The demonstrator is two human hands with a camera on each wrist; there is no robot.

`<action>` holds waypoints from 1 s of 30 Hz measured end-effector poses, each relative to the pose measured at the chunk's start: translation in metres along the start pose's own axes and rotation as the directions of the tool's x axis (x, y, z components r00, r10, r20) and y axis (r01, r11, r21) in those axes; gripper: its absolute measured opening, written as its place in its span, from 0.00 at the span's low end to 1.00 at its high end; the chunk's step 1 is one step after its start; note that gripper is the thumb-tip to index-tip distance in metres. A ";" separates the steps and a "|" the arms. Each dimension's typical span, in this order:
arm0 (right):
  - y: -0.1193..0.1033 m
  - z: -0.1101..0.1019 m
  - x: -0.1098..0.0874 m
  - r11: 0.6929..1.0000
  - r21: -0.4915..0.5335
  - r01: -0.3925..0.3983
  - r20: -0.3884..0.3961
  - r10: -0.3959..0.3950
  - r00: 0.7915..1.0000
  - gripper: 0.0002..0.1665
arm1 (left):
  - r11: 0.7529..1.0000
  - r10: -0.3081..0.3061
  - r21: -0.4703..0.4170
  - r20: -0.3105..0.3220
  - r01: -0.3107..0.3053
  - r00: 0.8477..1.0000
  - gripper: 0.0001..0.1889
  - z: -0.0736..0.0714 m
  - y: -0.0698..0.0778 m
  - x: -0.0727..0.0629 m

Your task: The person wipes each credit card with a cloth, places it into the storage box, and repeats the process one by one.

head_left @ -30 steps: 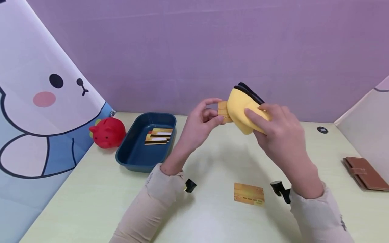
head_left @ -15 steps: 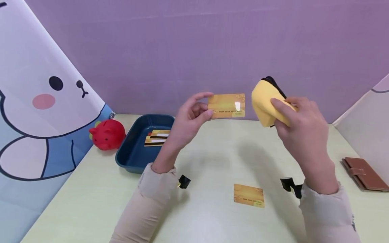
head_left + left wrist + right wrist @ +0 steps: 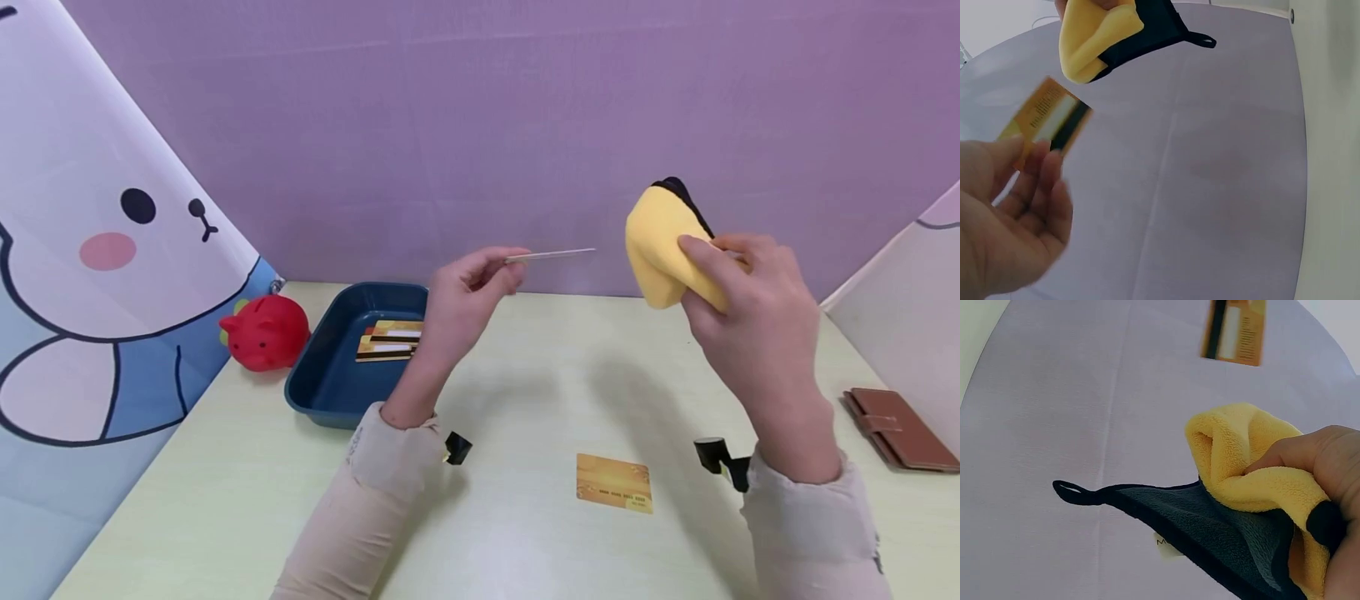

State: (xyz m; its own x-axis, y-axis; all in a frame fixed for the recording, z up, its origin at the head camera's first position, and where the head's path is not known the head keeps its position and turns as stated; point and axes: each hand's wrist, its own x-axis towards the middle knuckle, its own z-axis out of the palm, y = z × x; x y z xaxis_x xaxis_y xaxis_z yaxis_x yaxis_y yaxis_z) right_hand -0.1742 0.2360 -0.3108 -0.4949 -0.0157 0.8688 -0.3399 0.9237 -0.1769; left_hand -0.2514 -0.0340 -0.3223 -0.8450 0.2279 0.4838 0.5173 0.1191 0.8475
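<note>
My left hand (image 3: 468, 296) pinches a gold bank card by one end, raised above the table. From the head the bank card (image 3: 555, 253) is seen edge-on as a thin line. In the left wrist view the bank card (image 3: 1054, 119) turns its back, with a dark stripe and a white strip. To the right, my right hand (image 3: 757, 325) grips a bunched towel (image 3: 663, 242), yellow on one side and dark grey on the other. A hanging loop (image 3: 1075, 492) sticks out from the towel's corner. Card and towel are apart. Another gold card (image 3: 615, 482) lies face up below.
A dark blue tray (image 3: 322, 408) at the left has several gold cards (image 3: 386, 343) in it. Beside it stands a red piggy bank (image 3: 266, 333). A brown wallet (image 3: 903, 429) lies at the right edge. Behind rises a purple backdrop (image 3: 480, 125).
The towel came off the card and moved right. The card, first covered by the towel, then shown face-on, has tilted until edge-on. The card on the table has stayed put.
</note>
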 end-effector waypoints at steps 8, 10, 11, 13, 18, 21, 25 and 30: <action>-0.002 -0.002 0.002 1.000 0.011 0.001 -0.021 -0.001 1.000 0.22 | 0.995 -0.094 -0.028 -0.018 0.093 0.995 0.15 -0.004 -0.001 0.002; -0.004 -0.002 0.002 1.000 0.012 0.006 -0.022 -0.006 1.000 0.22 | 0.991 -0.117 -0.071 0.003 0.117 0.993 0.16 -0.002 -0.001 0.003; -0.005 -0.002 0.002 1.000 0.013 0.011 -0.024 -0.011 1.000 0.22 | 0.988 -0.125 -0.090 0.012 0.125 0.992 0.17 -0.001 -0.001 0.003; -0.008 -0.002 0.002 0.999 0.018 0.028 -0.026 -0.028 0.999 0.22 | 0.985 -0.127 -0.112 0.025 0.129 0.992 0.19 0.001 -0.001 0.003; -0.017 0.000 0.001 0.996 0.040 0.083 -0.033 -0.082 0.996 0.21 | 0.987 -0.084 -0.133 0.033 0.087 0.996 0.24 0.008 -0.002 0.002; -0.022 0.003 0.001 0.992 0.042 0.115 -0.018 -0.114 0.993 0.22 | 0.986 -0.071 -0.145 0.054 0.078 0.996 0.27 0.012 -0.002 0.002; -0.027 0.007 -0.001 0.987 0.047 0.153 0.015 -0.154 0.988 0.23 | 0.982 -0.093 -0.154 0.098 0.108 0.991 0.29 0.017 -0.001 0.000; -0.032 0.012 -0.004 0.983 0.041 0.179 0.053 -0.181 0.982 0.25 | 0.981 -0.124 -0.135 0.135 0.142 0.983 0.29 0.022 -0.001 -0.002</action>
State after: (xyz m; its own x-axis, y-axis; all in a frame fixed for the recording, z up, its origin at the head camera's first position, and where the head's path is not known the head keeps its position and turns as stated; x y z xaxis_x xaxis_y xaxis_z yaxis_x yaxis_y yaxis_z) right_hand -0.1709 0.2020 -0.3140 -0.4665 -0.2030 0.8609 -0.4552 0.8896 -0.0369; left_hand -0.2472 -0.0132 -0.3288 -0.8763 0.3397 0.3415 0.3691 0.0182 0.9292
